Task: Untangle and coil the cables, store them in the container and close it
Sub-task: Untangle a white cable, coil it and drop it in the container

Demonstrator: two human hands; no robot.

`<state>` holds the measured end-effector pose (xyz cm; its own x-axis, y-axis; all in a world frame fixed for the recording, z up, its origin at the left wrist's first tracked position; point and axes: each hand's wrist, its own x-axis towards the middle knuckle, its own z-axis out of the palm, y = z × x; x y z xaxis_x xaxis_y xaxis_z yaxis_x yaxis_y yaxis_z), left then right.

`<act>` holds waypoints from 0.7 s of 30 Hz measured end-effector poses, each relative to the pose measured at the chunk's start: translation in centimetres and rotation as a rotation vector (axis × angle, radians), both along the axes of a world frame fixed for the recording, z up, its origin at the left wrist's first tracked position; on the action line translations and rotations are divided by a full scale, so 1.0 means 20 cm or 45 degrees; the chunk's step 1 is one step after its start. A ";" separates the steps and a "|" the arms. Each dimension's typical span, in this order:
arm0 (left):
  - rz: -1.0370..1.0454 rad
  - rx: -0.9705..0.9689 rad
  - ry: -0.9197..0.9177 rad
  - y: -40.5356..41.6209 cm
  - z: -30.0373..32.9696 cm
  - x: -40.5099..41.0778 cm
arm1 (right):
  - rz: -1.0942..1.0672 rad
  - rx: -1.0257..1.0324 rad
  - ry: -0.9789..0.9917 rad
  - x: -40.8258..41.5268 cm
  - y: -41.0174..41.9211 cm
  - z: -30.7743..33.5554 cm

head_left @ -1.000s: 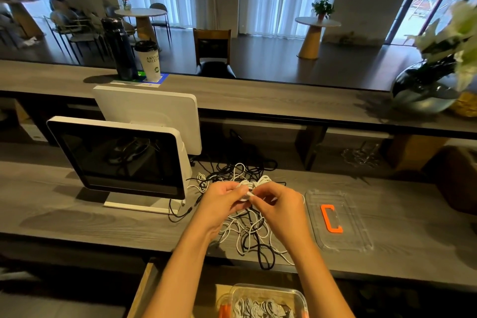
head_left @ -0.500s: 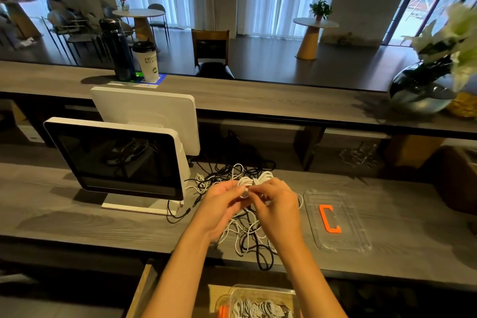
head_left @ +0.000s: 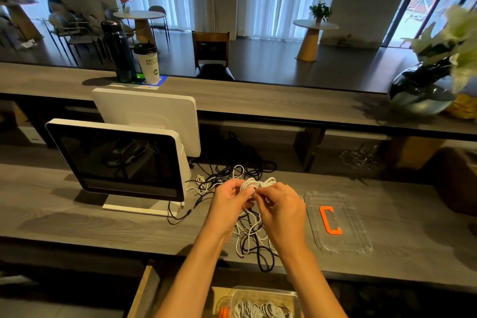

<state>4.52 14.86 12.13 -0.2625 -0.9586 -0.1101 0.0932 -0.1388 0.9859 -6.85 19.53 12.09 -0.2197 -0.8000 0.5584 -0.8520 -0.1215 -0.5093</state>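
Note:
A white cable coil (head_left: 258,183) is held up over the desk between both hands. My left hand (head_left: 228,202) grips its left side and my right hand (head_left: 281,208) pinches a strand at the middle. Under the hands a tangle of white and black cables (head_left: 254,240) lies on the grey desk, with more black cable (head_left: 232,170) behind. The clear container (head_left: 263,303) sits low at the bottom edge with coiled white cables inside. Its clear lid with an orange handle (head_left: 330,219) lies flat to the right.
A white-framed monitor (head_left: 116,160) stands on the desk at left, a second white screen behind it. On the upper counter stand a dark bottle (head_left: 117,51), a paper cup (head_left: 148,62) and a glass vase (head_left: 423,90) at far right.
The hands have drawn closer together on the white coil and lifted it slightly. The tangle on the desk lies as before.

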 end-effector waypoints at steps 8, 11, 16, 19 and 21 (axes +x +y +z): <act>0.122 -0.410 -0.297 0.01 0.00 0.01 | 0.014 0.097 -0.272 0.00 0.00 0.03; 0.102 -0.402 -0.306 -0.01 -0.01 0.03 | 0.118 0.168 -0.334 -0.01 0.00 0.04; 0.048 0.009 0.093 0.00 0.01 0.03 | 0.127 0.098 -0.348 0.00 -0.01 0.04; 0.010 0.089 0.231 0.01 0.03 0.04 | 0.050 0.020 -0.293 0.00 -0.01 0.03; -0.023 0.068 0.219 -0.01 0.03 0.06 | -0.002 0.013 -0.221 -0.02 0.00 0.04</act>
